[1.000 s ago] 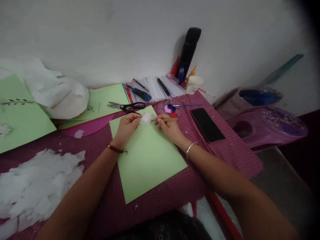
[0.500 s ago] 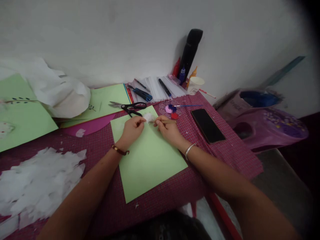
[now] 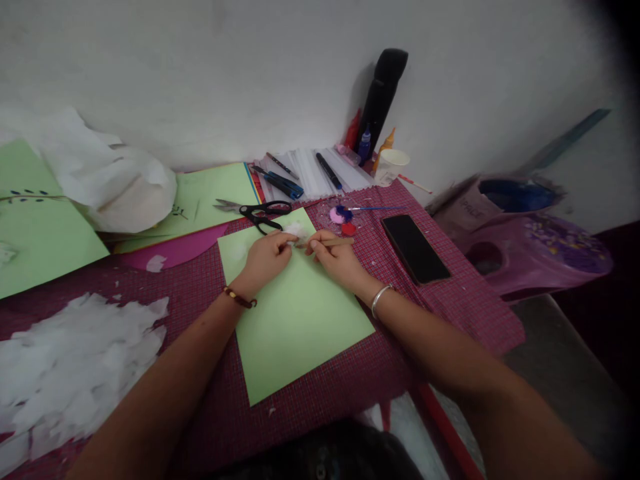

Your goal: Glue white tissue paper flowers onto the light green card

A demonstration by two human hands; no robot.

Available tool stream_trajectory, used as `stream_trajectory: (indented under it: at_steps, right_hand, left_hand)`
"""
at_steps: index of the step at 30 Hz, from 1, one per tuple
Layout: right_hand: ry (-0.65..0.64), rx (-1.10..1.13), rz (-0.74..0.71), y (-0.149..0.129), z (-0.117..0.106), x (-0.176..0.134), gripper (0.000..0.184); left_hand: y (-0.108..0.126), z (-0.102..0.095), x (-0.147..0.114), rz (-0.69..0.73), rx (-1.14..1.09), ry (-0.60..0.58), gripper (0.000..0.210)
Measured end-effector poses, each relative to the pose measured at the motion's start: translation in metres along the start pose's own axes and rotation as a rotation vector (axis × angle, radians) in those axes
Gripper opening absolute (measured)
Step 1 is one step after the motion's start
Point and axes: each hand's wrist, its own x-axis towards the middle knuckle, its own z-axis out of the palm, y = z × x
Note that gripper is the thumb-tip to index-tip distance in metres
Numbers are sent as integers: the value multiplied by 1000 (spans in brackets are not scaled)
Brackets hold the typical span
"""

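Observation:
A sheet of light green paper (image 3: 295, 320) lies on the tablecloth, with both hands over its upper part. There, a small crumpled white paper piece (image 3: 296, 231) sits at the fingertips. My left hand (image 3: 267, 257) is closed, its thumb and forefinger pinched at the edge of that white piece. In my right hand (image 3: 337, 260) is a thin tan stick (image 3: 343, 242), held like a pen, its tip pointing left at the white piece. The kind of stick is not clear. Scissors (image 3: 257, 212) with black handles lie just beyond the green sheet, partly spread.
Torn white paper bits (image 3: 80, 367) are heaped at left. A phone (image 3: 415, 248) lies at right. Paint blobs (image 3: 341, 215) with a brush (image 3: 375, 209) are behind my right hand. A blue cutter (image 3: 280, 185), a black marker (image 3: 329, 171) and a paper cup (image 3: 393, 165) stand or lie farther back.
My left thumb and forefinger have shifted slightly against the white piece. The stick's tip now shows nearer to my left fingers. The view has moved a little.

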Motion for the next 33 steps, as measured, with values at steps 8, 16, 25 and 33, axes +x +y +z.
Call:
stream_trajectory:
  at_steps: [8,16,25,33]
  right_hand:
    - [22,7,40,6,-1,4,19]
    - [82,167,63,2,0,2,18]
    - [-13,45,24,6,4,9,20]
    - [44,121,47,1,0,6,18]
  left_hand:
    - [9,-7,-1,-3,92,40,6]
    - [-1,-11,13,3,49,0,10]
    - [-3,-13,14,-174,-339,56,6]
    - [-45,-159,-9,-449,-336,216,9]
